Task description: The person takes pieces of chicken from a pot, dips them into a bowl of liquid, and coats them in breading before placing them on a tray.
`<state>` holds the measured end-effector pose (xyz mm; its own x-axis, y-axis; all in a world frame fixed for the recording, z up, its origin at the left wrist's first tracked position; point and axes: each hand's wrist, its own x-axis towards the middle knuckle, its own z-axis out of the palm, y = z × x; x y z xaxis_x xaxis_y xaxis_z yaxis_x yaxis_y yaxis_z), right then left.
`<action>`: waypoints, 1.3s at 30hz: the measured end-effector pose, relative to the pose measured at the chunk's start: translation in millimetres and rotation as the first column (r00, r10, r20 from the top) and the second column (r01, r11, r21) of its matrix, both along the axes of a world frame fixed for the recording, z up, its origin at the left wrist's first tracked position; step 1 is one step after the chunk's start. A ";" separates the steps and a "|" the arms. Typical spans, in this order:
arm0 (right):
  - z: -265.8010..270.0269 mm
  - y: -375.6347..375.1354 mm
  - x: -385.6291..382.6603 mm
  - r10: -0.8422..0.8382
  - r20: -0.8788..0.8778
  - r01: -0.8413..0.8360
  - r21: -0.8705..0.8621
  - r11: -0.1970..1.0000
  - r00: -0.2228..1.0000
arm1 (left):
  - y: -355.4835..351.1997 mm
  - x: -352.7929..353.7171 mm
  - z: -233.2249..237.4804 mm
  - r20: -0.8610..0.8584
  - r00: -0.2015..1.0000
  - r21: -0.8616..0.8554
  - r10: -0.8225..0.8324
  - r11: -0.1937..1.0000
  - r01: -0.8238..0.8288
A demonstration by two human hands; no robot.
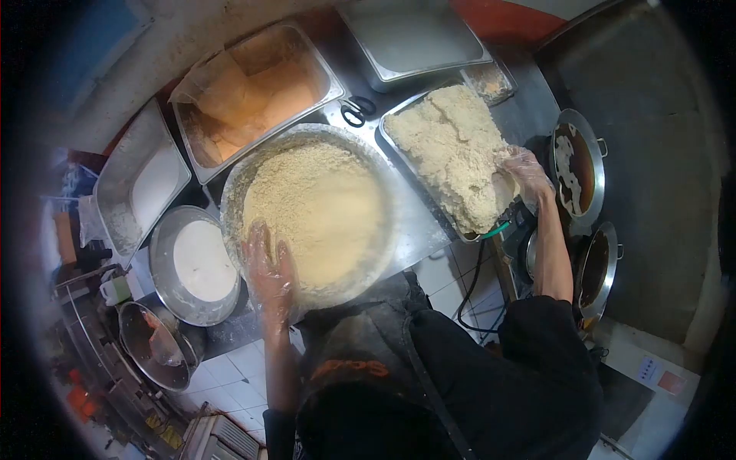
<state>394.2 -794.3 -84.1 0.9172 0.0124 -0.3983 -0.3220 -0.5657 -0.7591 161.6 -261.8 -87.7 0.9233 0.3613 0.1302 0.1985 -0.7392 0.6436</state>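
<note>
A big round metal bowl (pixel 386 272) holds pale yellow crumbs (pixel 322 199). My left hand (pixel 271 268), in a clear plastic glove, lies at the bowl's lower left edge over the crumbs, fingers spread, holding nothing that shows. To the right, a rectangular metal tray (pixel 418 170) is heaped with clumpy crumb coating (pixel 452 146). At the right side of that heap is my right hand (pixel 525 175), also gloved, with its fingers bent against the crumbs; what is between them, if anything, is hidden.
Black scissors (pixel 357 111) lie behind the bowl. Beyond are an orange-filled pan (pixel 253 96) and a metal container (pixel 414 38). A bowl of white powder (pixel 203 261) stands left. Two woks of dark liquid (pixel 579 165) stand right. A green-ended cable (pixel 497 229) hangs at the counter edge.
</note>
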 end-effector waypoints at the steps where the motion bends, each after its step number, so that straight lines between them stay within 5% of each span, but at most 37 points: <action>1: 1.4 2.6 -4.4 -0.136 0.014 0.137 -0.061 0.989 0.991 | -0.9 -0.1 2.4 -0.004 1.000 -0.001 0.000 1.000 0.000; 5: 18.3 2.8 -6.3 -0.074 -0.072 0.068 -0.081 0.994 0.995 | -0.2 0.0 0.3 -0.008 1.000 -0.012 -0.005 1.000 0.004; 8: 19.9 -15.6 -8.0 -0.056 0.027 0.059 -0.133 0.989 0.998 | 3.4 -2.5 -6.6 0.005 1.000 0.016 -0.024 1.000 0.024; 10: 27.1 -10.4 -8.9 -0.030 0.152 0.085 -0.371 0.925 0.988 | 4.7 -3.0 -3.9 0.017 0.999 0.006 -0.037 0.999 0.037; 11: 46.1 3.2 -15.0 0.131 0.244 -0.001 -0.470 0.883 0.961 | 5.0 -3.3 -2.5 0.028 0.998 -0.001 -0.053 0.999 0.053; 12: 31.4 -18.8 0.6 0.149 0.111 -0.082 -0.461 0.883 0.982 | 3.3 -4.2 -6.0 0.024 0.999 0.004 -0.030 1.000 0.030; 13: 42.4 -2.9 -12.5 0.199 0.249 -0.032 -0.548 0.836 0.948 | 1.1 -6.6 -13.0 0.112 0.993 -0.165 -0.039 0.985 0.057; 14: 52.5 24.7 -27.8 0.044 0.314 0.104 -0.440 0.892 0.948 | 3.0 -11.6 -15.3 0.200 0.980 -0.310 -0.015 0.948 0.078; 15: 53.4 28.7 -22.6 0.232 0.322 -0.051 -0.482 0.874 0.918 | -0.2 -16.5 -11.5 0.159 0.985 -0.503 0.059 0.864 0.030; 16: 72.6 69.6 -32.5 0.108 0.252 -0.023 -0.318 0.948 0.962 | -3.8 -22.7 -6.8 0.115 0.983 -0.669 0.142 0.743 -0.029; 17: 75.7 91.6 -38.2 0.183 0.349 -0.039 -0.382 0.923 0.919 | -1.8 -27.7 4.0 0.109 0.990 -0.432 0.086 0.901 -0.031; 18: 100.0 127.4 -44.9 0.227 0.236 -0.126 -0.378 0.917 0.945 | 4.6 -35.9 20.8 0.061 0.998 -0.173 0.032 0.985 -0.020; 21: 84.7 167.7 -59.4 0.277 0.221 -0.179 -0.380 0.907 0.935 | 34.0 -74.7 74.0 0.087 0.987 -0.167 0.137 0.979 -0.121; 22: 100.0 197.8 -69.0 0.277 0.155 -0.205 -0.364 0.908 0.948 | 50.2 -90.0 78.5 0.195 0.951 -0.133 0.242 0.967 -0.218; 23: 85.0 196.1 -62.7 0.317 0.146 -0.305 -0.097 0.947 0.937 | 72.1 -106.5 83.1 0.308 0.895 -0.108 0.324 0.946 -0.305; 24: 80.5 205.1 -67.5 0.313 0.166 -0.289 -0.151 0.945 0.935 | 99.1 -120.5 86.7 0.399 0.852 -0.034 0.339 0.934 -0.356; 25: 77.9 216.5 -67.9 0.347 0.164 -0.330 -0.124 0.936 0.923 | 120.4 -135.1 105.9 0.220 0.826 0.289 0.519 0.774 -0.564; 26: 75.6 227.9 -67.9 0.380 0.162 -0.368 -0.098 0.925 0.911 | 144.1 -144.4 116.1 0.169 0.681 -0.084 0.713 0.699 -0.711; 29: 74.1 266.0 -62.1 0.586 0.122 -0.590 -0.010 0.807 0.801 | 233.7 -184.5 117.7 0.112 0.755 -0.104 0.646 0.764 -0.637; 31: 80.2 291.5 -70.8 0.594 0.160 -0.589 -0.084 0.804 0.789 | 281.0 -204.4 87.7 -0.524 0.759 -0.015 0.385 0.888 -0.461; 36: 96.9 335.3 -87.0 0.584 0.123 -0.558 -0.189 0.808 0.803 | 260.6 -181.0 72.8 -0.680 0.689 0.090 0.252 0.961 -0.263; 38: 100.2 342.7 -97.3 0.550 0.147 -0.521 -0.196 0.831 0.822 | 248.6 -161.3 92.4 -0.723 0.655 0.122 0.220 0.974 -0.193; 39: 100.7 345.0 -98.3 0.583 0.119 -0.555 -0.205 0.806 0.804 | 235.2 -145.7 136.6 -0.818 0.535 0.141 0.213 0.975 -0.172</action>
